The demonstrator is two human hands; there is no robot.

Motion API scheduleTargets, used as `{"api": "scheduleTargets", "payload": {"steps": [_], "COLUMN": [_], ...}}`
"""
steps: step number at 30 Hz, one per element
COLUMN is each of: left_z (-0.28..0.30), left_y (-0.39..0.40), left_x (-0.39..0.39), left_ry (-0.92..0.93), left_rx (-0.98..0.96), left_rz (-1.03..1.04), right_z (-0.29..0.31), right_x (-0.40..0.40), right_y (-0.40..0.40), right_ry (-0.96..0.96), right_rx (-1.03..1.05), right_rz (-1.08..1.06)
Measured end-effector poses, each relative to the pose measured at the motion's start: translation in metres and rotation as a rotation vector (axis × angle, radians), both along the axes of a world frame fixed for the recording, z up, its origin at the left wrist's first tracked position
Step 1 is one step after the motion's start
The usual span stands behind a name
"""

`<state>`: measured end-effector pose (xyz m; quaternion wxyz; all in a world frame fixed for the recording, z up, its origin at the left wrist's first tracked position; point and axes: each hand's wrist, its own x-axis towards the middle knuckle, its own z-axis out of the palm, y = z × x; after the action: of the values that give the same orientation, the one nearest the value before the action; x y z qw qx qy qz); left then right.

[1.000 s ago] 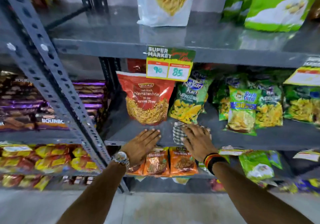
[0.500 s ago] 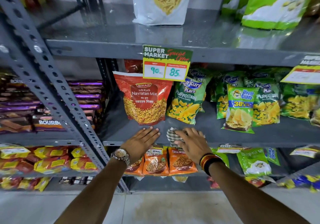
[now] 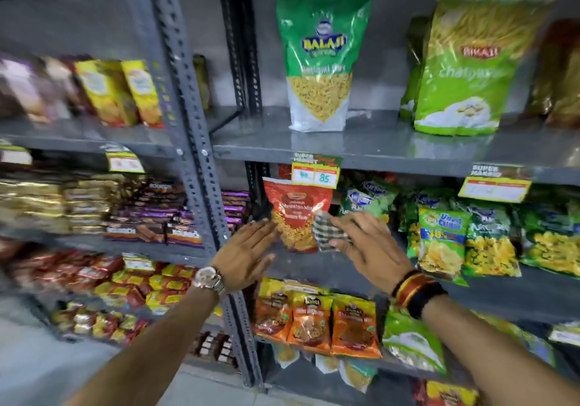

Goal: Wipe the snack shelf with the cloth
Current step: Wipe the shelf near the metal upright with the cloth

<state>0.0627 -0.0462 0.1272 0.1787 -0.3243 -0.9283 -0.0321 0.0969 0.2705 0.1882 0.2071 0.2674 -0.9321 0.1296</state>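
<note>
My right hand (image 3: 368, 245) holds a checked cloth (image 3: 329, 233) pinched between thumb and fingers, lifted off the grey middle shelf (image 3: 508, 289) and hanging in front of it. My left hand (image 3: 248, 253) is open with fingers spread, raised beside a red Navratan Mix bag (image 3: 296, 214) that stands on that shelf; whether it touches the bag I cannot tell. The view is blurred by motion.
Green snack bags (image 3: 439, 239) fill the middle shelf to the right. The upper shelf (image 3: 376, 148) bears a Balaji bag (image 3: 318, 60) and a green Bikaji bag (image 3: 464, 66). A perforated upright post (image 3: 191, 141) stands left, with biscuit packs beyond it. Orange packets (image 3: 317, 324) sit below.
Both hands have lifted off the middle shelf surface, the right one taking the cloth up with it. The camera has tilted up, bringing the upper shelf into view.
</note>
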Motion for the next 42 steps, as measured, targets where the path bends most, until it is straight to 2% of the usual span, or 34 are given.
{"api": "scheduleTargets", "payload": {"steps": [6,12,18,25,30,39,42], "left_z": [0.117,0.225,0.285,0.326,0.322,0.319,0.318], "left_y": [-0.026,-0.052,-0.098,-0.141,-0.149,-0.152,-0.153], "left_x": [0.01,-0.016,-0.064,-0.131,-0.16,-0.171,-0.174], "left_ry": [0.242,0.419,0.519,0.759,0.886,0.926,0.937], "left_rx": [-0.018,-0.071,-0.228,-0.382,-0.392,-0.344,-0.336], "left_rz": [0.106,0.209,0.204,-0.007,-0.043,-0.108,-0.123], "right_z": [0.093,0.155,0.189,0.21,0.214,0.201,0.177], "right_x": [-0.001,-0.045,-0.105,-0.186,-0.268,-0.392,-0.464], "right_y": [-0.022,-0.055,-0.112,-0.197,-0.235,-0.249,-0.233], "right_ry": [0.188,0.141,0.067,0.112,-0.015,-0.201,-0.255], "right_rx": [-0.023,-0.067,-0.046,0.018,0.048,0.014,-0.025], "right_rz": [0.028,-0.032,-0.089,-0.109,-0.184,-0.384,-0.471]}}
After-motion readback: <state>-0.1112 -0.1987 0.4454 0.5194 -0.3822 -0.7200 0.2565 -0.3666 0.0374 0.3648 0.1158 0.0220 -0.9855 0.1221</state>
